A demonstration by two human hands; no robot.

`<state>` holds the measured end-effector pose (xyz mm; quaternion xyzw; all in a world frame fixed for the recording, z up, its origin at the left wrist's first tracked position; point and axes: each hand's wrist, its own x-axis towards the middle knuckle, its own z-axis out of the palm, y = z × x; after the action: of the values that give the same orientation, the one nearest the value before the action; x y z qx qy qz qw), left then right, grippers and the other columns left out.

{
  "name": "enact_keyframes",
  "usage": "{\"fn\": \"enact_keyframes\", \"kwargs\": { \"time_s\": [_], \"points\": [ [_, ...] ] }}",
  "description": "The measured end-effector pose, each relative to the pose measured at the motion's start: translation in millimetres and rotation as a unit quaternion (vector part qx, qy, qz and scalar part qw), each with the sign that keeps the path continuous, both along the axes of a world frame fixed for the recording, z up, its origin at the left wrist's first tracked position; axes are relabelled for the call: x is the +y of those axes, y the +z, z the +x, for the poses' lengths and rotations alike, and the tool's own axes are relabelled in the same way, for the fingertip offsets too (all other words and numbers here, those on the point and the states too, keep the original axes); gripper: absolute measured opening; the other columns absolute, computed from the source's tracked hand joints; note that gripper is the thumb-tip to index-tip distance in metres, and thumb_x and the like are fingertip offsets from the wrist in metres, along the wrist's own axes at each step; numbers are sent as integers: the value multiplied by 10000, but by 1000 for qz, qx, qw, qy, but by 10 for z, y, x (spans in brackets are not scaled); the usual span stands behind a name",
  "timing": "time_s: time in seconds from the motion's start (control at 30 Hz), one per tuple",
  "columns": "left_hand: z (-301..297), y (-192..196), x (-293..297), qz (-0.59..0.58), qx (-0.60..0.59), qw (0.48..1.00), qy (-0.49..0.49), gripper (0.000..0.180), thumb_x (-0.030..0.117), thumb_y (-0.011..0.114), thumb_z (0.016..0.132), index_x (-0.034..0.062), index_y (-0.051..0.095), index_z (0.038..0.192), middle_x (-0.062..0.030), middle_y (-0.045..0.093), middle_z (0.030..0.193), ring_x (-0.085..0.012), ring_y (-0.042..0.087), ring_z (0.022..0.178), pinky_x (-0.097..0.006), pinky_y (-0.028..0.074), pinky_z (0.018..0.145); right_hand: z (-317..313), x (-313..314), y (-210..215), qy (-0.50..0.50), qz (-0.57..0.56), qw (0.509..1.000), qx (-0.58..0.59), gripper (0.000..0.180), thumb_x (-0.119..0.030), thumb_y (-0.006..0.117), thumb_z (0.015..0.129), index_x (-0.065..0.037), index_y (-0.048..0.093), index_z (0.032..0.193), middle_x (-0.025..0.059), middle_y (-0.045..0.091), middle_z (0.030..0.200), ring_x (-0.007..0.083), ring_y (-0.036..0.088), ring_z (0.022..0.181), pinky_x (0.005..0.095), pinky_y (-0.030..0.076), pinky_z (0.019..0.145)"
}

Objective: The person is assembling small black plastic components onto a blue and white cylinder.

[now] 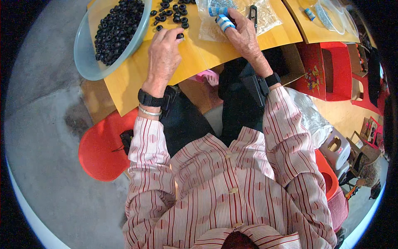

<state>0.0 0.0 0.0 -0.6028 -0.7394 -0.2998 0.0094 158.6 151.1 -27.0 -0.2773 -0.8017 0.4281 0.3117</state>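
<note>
- A black rubber ring [180, 36] sits on the yellow board [199, 58], pinched at the fingertips of the left hand [163, 56], whose fingers curl narrow around it.
- More loose black rings [172, 14] lie scattered just beyond it.
- The right hand [242, 35], fingers wrapped in blue-and-white tape, presses on a clear plastic bag [269, 14] of small metal parts; its grip is partly hidden, so I cannot tell if it holds anything.
- A pale blue bowl [89, 62] heaped with rings overhangs the board's left edge.
</note>
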Motion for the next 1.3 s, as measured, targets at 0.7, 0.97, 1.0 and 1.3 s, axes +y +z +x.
{"fn": "enact_keyframes", "kwargs": {
  "time_s": [0.7, 0.97, 1.0, 1.3],
  "points": [
    [148, 183, -106, 41, -631, 772, -59, 311, 48, 599, 832, -7, 525, 1129, -30, 564, 985, -76, 506, 872, -213, 396, 777, -13, -48, 15, -14, 0, 999, 33, 250, -145, 554, 846, -12, 565, 1058, 66, 603, 825, 105, 536, 751, 262, 460, 697],
    [277, 289, -40, 41, -553, 830, -63, 249, 19, 591, 835, 4, 545, 1079, -17, 575, 939, -62, 526, 835, -193, 434, 778, -14, -9, -12, -39, 42, 998, -9, 242, -155, 572, 842, -30, 578, 1049, 80, 612, 791, 117, 550, 710, 270, 466, 653],
    [276, 292, -43, 41, -552, 830, -62, 249, 19, 591, 835, 4, 545, 1079, -17, 575, 939, -62, 526, 835, -193, 434, 778, -19, -17, -13, -38, 42, 998, -9, 242, -155, 572, 842, -30, 578, 1049, 80, 612, 791, 117, 550, 710, 270, 466, 653],
    [286, 319, -30, 30, -546, 835, -59, 229, 20, 606, 826, 6, 553, 1049, -9, 579, 914, -60, 524, 804, -192, 439, 754, -28, -50, 22, -50, 34, 998, 27, 281, -189, 594, 770, -25, 569, 998, 205, 580, 768, 351, 576, 692, 390, 465, 639]
  ]
}}
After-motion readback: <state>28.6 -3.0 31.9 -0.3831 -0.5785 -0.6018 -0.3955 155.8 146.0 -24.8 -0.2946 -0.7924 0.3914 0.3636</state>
